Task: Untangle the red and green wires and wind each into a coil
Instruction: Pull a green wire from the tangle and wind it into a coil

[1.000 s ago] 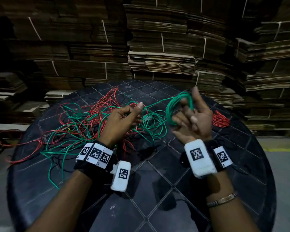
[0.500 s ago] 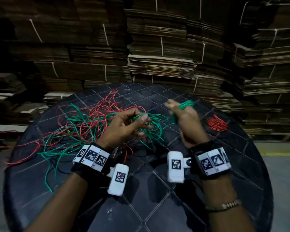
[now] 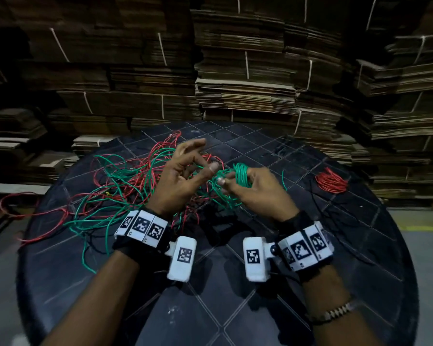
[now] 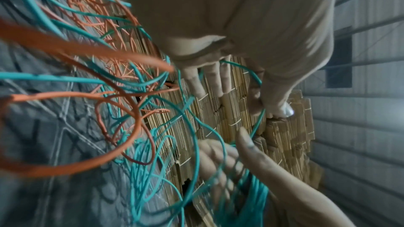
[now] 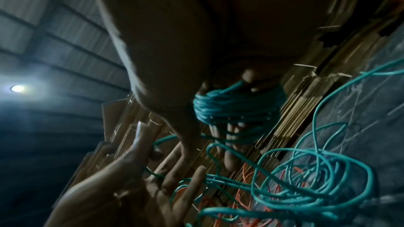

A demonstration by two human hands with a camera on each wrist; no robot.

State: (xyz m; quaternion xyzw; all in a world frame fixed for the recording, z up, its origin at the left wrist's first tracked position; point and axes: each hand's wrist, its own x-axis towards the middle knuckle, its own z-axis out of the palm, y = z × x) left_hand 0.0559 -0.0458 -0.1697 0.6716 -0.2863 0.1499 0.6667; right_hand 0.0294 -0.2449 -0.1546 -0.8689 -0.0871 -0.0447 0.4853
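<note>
Stacked cardboard (image 3: 245,96) rises behind the dark round surface (image 3: 310,245). Left of the green coil (image 3: 241,174), loose red and green wires (image 3: 125,186) lie tangled. Right of it rests a red coil (image 3: 331,182). Right hand (image 3: 260,193) grips the green coil; left hand (image 3: 183,178) pinches a green strand just beside it.

green wire (image 3: 241,174), red wire (image 3: 331,180), black diamond-gridded table (image 3: 335,236), brown cardboard stacks (image 3: 245,96)
</note>
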